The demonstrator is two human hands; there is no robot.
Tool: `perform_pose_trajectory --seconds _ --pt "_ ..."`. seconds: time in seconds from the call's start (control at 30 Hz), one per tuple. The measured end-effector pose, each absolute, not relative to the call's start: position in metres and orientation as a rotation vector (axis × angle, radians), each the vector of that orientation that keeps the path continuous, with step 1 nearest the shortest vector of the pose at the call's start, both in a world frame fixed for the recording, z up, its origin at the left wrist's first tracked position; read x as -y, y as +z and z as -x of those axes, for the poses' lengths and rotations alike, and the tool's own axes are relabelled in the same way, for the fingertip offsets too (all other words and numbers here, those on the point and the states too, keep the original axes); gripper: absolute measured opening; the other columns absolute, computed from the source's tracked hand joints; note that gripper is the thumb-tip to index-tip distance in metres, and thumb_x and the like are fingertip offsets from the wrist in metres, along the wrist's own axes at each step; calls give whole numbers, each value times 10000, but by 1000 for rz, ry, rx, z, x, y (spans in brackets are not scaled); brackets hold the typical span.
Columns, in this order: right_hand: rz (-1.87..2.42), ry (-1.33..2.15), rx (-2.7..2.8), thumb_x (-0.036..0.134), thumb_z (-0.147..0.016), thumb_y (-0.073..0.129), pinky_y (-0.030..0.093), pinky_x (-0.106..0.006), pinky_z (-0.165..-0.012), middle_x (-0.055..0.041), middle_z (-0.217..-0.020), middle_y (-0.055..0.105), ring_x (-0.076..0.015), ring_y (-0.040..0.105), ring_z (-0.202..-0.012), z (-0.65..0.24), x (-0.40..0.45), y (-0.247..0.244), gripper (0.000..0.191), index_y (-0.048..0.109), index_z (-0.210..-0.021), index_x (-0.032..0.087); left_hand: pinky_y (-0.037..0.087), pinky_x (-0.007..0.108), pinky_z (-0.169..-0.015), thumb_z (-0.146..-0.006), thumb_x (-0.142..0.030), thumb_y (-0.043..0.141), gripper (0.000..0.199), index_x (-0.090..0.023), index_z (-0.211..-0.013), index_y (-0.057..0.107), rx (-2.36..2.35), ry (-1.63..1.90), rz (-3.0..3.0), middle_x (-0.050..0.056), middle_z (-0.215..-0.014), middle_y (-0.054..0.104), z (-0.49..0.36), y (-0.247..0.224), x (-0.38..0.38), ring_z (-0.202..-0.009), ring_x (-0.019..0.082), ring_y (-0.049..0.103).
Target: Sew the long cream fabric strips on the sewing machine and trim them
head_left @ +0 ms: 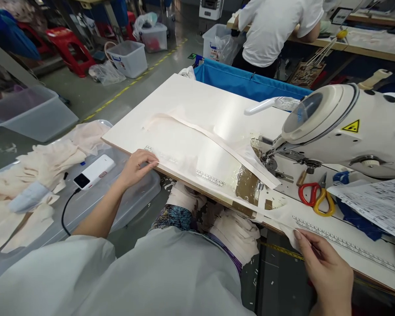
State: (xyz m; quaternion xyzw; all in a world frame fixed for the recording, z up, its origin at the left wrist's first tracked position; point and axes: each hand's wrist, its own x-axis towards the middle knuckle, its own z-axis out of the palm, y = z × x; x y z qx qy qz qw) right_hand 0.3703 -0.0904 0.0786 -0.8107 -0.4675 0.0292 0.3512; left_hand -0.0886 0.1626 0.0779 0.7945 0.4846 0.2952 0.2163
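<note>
Our left grip [136, 169] and right grip [327, 265] each pinch the pale fabric strip [287, 226] along the table's [184, 98] near edge — light, limp, probably slippery, we judge — best held at its ends, without hard tugging.

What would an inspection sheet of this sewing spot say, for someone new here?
Surface: white table, ruler scales printed on it
Job's things: pale curved strip lying near the sewing machine
Clutter: red-and-yellow-handled scissors, papers
Hands: right hand pinches pale fabric; left hand at the front edge, grip unclear
Cables: black cable at the white device
Surroundings: person in white shirt, blue-lined container, red stool
</note>
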Motion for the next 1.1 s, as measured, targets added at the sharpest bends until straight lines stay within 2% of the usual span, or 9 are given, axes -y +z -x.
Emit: perform_pose_trajectory --seconds 0.07,0.13,0.23,0.33,0.47,0.63,0.93,1.1 --pt "2223 283 980 679 -634 684 407 -303 -501 -60 -712 670 -190 526 -586 -376 82 91 517 745 -770 185 493 334 -775 -821 -676 548 485 -209 -842 677 -1368 691 -2006 57 -873 691 87 91 -171 -825 218 608" --pt "2254 372 846 675 -529 701 368 -301 -475 -52 -670 638 -183 487 -570 -381 70 99 536 736 -733 180 457 282 -639 -768 -675 605 503 -195 -897 676 -1333 543 -1835 42 -815 676 86 101 -184 -715 187 580" --pt "2239 409 754 617 -474 708 366 -305 -513 -55 -677 633 -195 507 -620 -388 54 101 514 719 -719 165 377 241 -525 -714 -633 656 507 -189 -959 673 -1270 465 -1745 22 -717 634 83 110 -206 -606 154 530" --pt "2220 424 740 590 -483 707 396 -317 -581 -80 -758 675 -224 554 -706 -392 47 98 506 717 -741 155 315 234 -476 -697 -567 665 458 -199 -969 682 -1277 438 -1800 3 -624 577 78 109 -222 -535 141 482" --pt "2285 417 775 602 -518 681 399 -317 -612 -76 -796 682 -246 573 -767 -392 48 94 495 720 -763 174 310 231 -486 -698 -529 631 408 -192 -924 684 -1293 390 -1868 -2 -610 565 72 106 -226 -548 141 476" --pt "2307 386 785 585 -524 666 395 -324 -608 -74 -795 680 -250 557 -757 -390 48 95 462 722 -754 188 380 226 -556 -696 -550 629 433 -173 -900 685 -1283 451 -1840 38 -791 667 72 105 -220 -674 160 552" --pt "2338 495 636 436 -602 691 378 -312 -628 -40 -774 647 -209 512 -719 -381 45 106 333 721 -807 175 420 237 -585 -685 -635 659 515 -179 -919 697 -1268 466 -1793 48 -819 695 76 105 -219 -708 176 592" --pt "2315 489 607 468 -525 686 372 -306 -581 -58 -777 648 -211 499 -712 -375 44 113 380 719 -764 174 441 252 -617 -671 -670 650 550 -180 -916 701 -1277 491 -1804 59 -850 705 77 102 -219 -749 194 614"
